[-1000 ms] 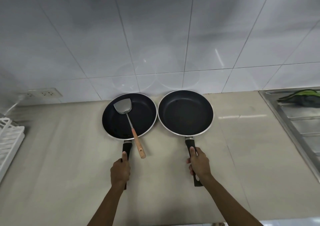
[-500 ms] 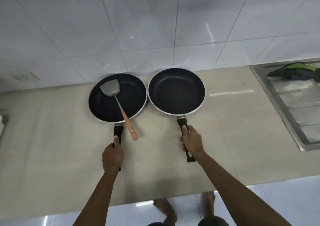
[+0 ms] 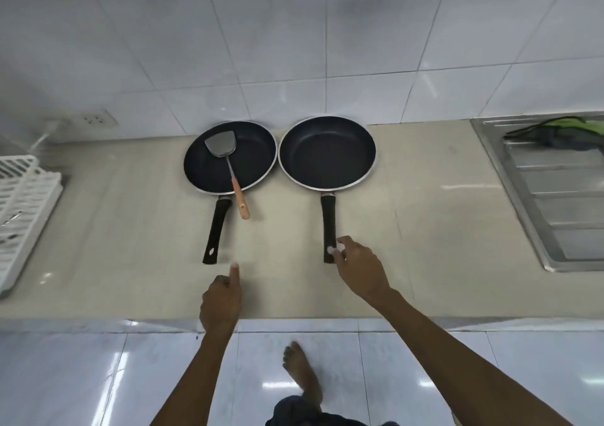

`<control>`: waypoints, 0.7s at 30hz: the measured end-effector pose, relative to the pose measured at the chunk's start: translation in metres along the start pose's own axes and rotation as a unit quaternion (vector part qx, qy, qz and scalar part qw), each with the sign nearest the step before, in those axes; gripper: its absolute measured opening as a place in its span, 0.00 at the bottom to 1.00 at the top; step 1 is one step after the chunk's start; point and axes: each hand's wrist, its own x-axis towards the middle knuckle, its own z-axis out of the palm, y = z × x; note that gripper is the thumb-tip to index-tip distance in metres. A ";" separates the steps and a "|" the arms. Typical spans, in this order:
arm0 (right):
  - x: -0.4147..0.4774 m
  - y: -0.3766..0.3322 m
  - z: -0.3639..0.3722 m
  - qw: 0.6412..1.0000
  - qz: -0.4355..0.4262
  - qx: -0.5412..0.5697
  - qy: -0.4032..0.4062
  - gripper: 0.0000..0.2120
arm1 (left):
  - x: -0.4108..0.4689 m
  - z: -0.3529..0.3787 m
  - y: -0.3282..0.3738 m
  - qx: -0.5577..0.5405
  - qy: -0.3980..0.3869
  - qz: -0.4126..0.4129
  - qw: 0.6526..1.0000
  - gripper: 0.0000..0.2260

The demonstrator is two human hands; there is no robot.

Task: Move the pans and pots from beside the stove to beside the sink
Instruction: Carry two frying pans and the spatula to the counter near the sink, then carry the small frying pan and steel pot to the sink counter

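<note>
Neither grip holds anything: left hand [image 3: 220,298] loosely curled short of its pan [image 3: 230,157], right hand [image 3: 359,269] open, fingertips at its pan [image 3: 327,153]; both pans rest on the surface [image 3: 425,229] left of the sink [image 3: 549,197]. A jolt might tip the spatula [image 3: 228,170] out

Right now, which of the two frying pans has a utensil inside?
The left frying pan: a metal spatula rests in it. The right frying pan is empty.

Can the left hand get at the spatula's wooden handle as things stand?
Probably yes. The left hand is empty, just short of the left pan's handle; the spatula's wooden handle juts over the pan rim with bare counter between.
</note>
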 end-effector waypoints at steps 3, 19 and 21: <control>-0.046 0.025 -0.022 0.992 -0.102 -0.077 0.005 0.18 | -0.067 0.031 0.015 0.058 -0.005 0.097 0.994 0.26; -0.303 0.290 -0.254 0.950 0.035 -0.286 0.118 0.26 | -0.400 0.260 0.198 0.216 -0.081 0.635 0.737 0.32; -0.329 0.324 -0.286 0.944 0.091 -0.288 0.136 0.27 | -0.439 0.287 0.234 0.217 -0.098 0.674 0.700 0.32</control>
